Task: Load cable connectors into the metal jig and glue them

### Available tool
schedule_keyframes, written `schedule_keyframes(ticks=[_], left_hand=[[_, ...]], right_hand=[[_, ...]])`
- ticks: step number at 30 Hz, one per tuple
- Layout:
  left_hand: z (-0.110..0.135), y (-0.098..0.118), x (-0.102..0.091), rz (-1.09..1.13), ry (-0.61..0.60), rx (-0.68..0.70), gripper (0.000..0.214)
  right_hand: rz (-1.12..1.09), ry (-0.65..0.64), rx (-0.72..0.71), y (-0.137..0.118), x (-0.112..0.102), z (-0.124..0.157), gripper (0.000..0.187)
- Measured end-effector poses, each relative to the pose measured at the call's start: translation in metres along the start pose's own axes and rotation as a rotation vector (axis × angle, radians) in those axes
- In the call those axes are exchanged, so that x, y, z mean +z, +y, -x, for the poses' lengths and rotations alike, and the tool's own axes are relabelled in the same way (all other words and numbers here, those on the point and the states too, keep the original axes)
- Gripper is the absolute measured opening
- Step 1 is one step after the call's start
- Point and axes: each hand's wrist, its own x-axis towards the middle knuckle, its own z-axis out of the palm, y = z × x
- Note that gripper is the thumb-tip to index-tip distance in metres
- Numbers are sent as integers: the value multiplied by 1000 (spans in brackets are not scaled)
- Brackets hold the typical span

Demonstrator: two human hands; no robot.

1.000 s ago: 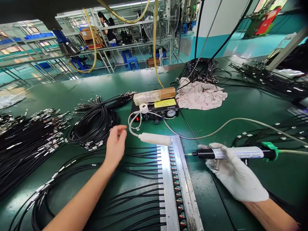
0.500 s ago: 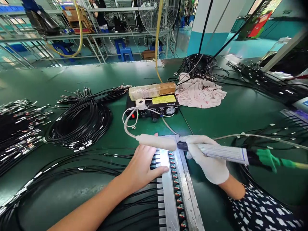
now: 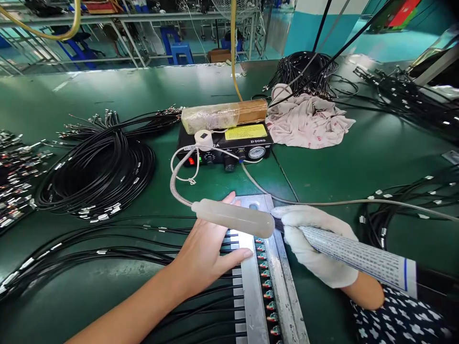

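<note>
plainly, our left hand (image 3: 204, 253) lay across the far end of the metal fixture (image 3: 253, 286), its thumb on the left strip and its fingers stretched out, spread and gripping nothing that we could see; the lamp (image 3: 234, 218) hid part of them. in our gloved right hand (image 3: 319, 243) we gripped the syringe (image 3: 358, 253), the fingers wrapped around its front part. the syringe slanted up and left toward the fixture's far end, on the right side, and we could not see its tip behind the lamp and the glove. we had the fixture flat on the green table (image 3: 337, 177), with a row of small connectors (image 3: 265, 283) along its groove and black cables (image 3: 136, 253) running off to the left, some beneath our hand and forearm. past the fixture we saw a black box (image 3: 215, 155) with a round gauge, a wrapped roll (image 3: 211, 119) resting on top of it, and a pale cloth (image 3: 311, 119) just to its right. a big coil (image 3: 125, 177) lay to the left of the box.
</note>
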Motion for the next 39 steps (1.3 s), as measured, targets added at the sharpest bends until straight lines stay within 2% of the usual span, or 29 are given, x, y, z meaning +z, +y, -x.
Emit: schedule_keyframes(ticks=[4,16,39], left_hand=[[0,0,1,21,8,-7,79],[1,-1,1,12,5,-27,80],[2,-2,3,-16,35,-3,78]], right_hand=[[-30,-24,20,-2,-1,-2,17],[2,-64,-60,6,0,5,27],[40,-123,-73,2,-8,6,24]])
